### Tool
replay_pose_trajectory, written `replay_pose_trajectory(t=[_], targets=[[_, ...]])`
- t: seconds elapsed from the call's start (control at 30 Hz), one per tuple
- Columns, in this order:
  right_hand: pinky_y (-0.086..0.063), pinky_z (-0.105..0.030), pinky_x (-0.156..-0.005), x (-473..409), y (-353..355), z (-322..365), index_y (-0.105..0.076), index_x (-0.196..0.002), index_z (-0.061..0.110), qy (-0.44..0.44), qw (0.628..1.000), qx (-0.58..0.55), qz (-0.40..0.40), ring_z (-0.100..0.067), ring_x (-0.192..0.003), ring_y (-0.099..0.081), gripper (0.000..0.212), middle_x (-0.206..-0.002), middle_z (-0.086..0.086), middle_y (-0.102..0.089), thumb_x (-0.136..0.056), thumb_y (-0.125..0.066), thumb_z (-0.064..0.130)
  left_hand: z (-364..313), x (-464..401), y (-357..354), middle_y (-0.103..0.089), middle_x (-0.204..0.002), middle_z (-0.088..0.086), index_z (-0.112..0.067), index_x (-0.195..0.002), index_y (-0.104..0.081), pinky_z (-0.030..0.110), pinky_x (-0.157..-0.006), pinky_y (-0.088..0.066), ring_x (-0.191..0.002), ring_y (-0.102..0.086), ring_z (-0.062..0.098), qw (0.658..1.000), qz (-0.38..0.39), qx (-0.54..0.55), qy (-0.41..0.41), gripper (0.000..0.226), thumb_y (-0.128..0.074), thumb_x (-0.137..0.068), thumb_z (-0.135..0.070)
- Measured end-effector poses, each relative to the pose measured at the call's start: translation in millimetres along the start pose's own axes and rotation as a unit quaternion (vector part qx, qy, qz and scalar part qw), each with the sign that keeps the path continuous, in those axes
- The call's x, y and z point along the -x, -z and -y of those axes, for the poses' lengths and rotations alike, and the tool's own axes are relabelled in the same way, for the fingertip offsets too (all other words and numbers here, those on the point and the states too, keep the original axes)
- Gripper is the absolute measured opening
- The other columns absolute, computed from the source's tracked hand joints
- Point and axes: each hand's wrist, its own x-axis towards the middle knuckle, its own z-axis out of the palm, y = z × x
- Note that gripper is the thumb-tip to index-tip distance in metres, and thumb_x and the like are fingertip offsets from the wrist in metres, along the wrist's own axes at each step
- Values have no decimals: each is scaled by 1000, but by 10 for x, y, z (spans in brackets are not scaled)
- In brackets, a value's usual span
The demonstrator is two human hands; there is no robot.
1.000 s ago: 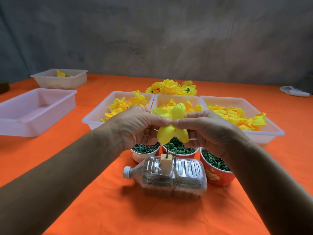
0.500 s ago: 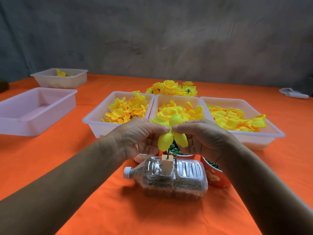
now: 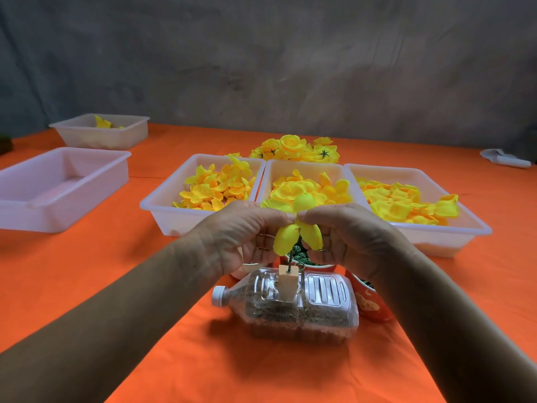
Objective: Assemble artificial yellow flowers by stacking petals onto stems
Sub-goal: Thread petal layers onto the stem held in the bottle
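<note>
Head view. The left hand (image 3: 232,237) and the right hand (image 3: 353,238) met fingertip to fingertip over the centre of the orange table (image 3: 87,286), both pinching a yellow petal layer (image 3: 299,228) at its middle. Two petals hung down toward the camera and others spread behind the fingers. The layer sat on a thin green stem (image 3: 289,260), which stood upright in a small pale block (image 3: 287,282) set into the top of a clear plastic bottle (image 3: 290,306). The bottle lay on its side, white cap to the left, partly filled with brown granular matter.

Behind the hands, three white trays stood side by side: the left tray (image 3: 162,210), the middle tray (image 3: 305,167) and the right tray (image 3: 465,225), each holding loose yellow petals. A cluster of finished flowers (image 3: 293,148) lay beyond the middle tray. Cups of green parts stood between bottle and trays, largely hidden by the hands; a red cup (image 3: 369,303) showed at the right. Two further white trays (image 3: 58,199) stood well apart at far left, the farther one holding a few petals.
</note>
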Motion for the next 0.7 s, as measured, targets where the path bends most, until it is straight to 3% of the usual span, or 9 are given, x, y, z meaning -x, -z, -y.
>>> replay_pose_trajectory(t=[0.03,0.1,0.4,0.7], targets=[[-45,-20,-41,-7,-6,-8,-61,-83,5,-6,1000,2,-1,-10,-43,-56,4,-53,-2,-61,-85,-62,9,5,-2,12,-70,-67,5,-10,-71,-75,25,-50,-54,-55,-66,14,1000,20,-2,1,7,-72,-74,-15],[-45,-20,-41,-19,-20,-26,-61,-84,6,-21,1000,-5,4,-10,-42,-55,4,-52,-2,-60,-85,-61,9,37,-26,60,-72,-69,4,-17,-69,-77,24,-53,-53,-60,-68,13,999,40,3,1,19,-64,-84,-13],[-48,-18,-40,-59,-34,-57,-56,-85,6,-74,994,-82,20,-11,-39,-55,3,-56,-6,-60,-87,-57,7,42,-35,53,-71,-63,0,-21,-61,-76,20,-51,-52,-57,-68,10,997,79,14,-4,33,-59,-87,-12],[-49,-20,-42,-68,-2,-133,-56,-87,6,-74,993,-91,32,-12,-43,-57,1,-68,-10,-60,-87,-57,7,97,-67,97,-72,-69,-2,-24,-69,-78,20,-56,-53,-63,-69,8,992,125,21,13,20,-62,-80,-18]])
